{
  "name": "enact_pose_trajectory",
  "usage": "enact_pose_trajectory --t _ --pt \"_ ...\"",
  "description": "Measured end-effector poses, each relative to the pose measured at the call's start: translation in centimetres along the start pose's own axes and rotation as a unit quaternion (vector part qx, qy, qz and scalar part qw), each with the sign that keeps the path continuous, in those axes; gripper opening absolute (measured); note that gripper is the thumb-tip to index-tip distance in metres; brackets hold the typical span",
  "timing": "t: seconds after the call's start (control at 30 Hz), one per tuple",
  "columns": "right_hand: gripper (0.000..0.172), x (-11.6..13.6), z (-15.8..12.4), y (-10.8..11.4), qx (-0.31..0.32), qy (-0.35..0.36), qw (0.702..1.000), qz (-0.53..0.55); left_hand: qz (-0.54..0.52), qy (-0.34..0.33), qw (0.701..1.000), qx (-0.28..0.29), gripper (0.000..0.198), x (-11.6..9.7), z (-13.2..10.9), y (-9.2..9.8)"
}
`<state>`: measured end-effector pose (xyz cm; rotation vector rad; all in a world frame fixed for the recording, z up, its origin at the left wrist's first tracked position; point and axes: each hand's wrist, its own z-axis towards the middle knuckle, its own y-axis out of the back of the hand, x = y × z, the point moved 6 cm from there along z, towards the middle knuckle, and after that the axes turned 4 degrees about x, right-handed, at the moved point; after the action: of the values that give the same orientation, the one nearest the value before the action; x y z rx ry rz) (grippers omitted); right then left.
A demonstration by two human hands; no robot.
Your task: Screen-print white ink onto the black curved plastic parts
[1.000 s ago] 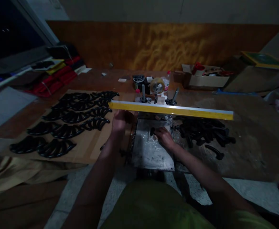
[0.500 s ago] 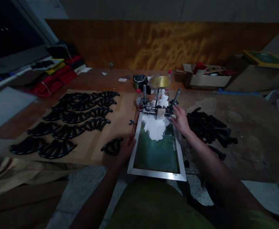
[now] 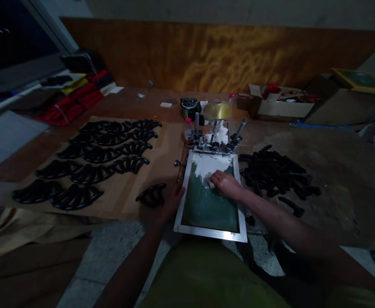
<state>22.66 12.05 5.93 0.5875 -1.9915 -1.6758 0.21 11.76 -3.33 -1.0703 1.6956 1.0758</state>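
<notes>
A screen printing frame (image 3: 179,218) with a silver metal rim and green mesh (image 3: 211,209) lies in front of me, clamped at its far end. Thick white ink (image 3: 213,161) covers the mesh's far part. My right hand (image 3: 226,184) is closed around a small pale squeegee (image 3: 208,180), pressed to the mesh at the ink's near edge. At the frame's left side, my left hand (image 3: 174,199) grips the rim; its fingers are dark and partly hidden. Just left of it lies a black curved, slatted piece (image 3: 151,195).
Rows of similar black slatted pieces (image 3: 91,173) lie on cardboard at left. A heap of black pieces (image 3: 275,171) is on the right. Behind the frame stand clamp handles (image 3: 240,128), a red-capped bottle (image 3: 189,134) and an ink tub (image 3: 188,107). An open carton (image 3: 282,109) sits farther back.
My right hand has moved from the frame's far right corner onto the mesh and taken hold of the squeegee, which has come nearer me. My left hand stays at the frame's left side.
</notes>
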Motion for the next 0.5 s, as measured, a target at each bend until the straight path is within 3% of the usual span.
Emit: enact_pose_trajectory --t 0.1,0.27,0.4,0.5 --pt "0.019 -0.5 -0.5 0.7 0.001 0.03 0.999 0.031 -0.001 -0.003 1.0 -0.006 0.054 -0.4 0.0 0.0" --pt "0.017 -1.1 0.1 0.6 -0.079 -0.038 0.996 0.031 -0.016 0.004 1.0 -0.004 0.049 -1.7 -0.6 0.2" --pt "0.025 0.4 -1.5 -1.0 -0.107 0.013 0.993 0.054 -0.002 0.009 1.0 -0.01 0.051 -2.5 -0.9 0.4" --pt "0.025 -0.8 -1.4 -0.1 -0.101 0.003 0.991 0.083 0.006 0.027 1.0 -0.012 0.056 -2.9 -1.0 0.6"
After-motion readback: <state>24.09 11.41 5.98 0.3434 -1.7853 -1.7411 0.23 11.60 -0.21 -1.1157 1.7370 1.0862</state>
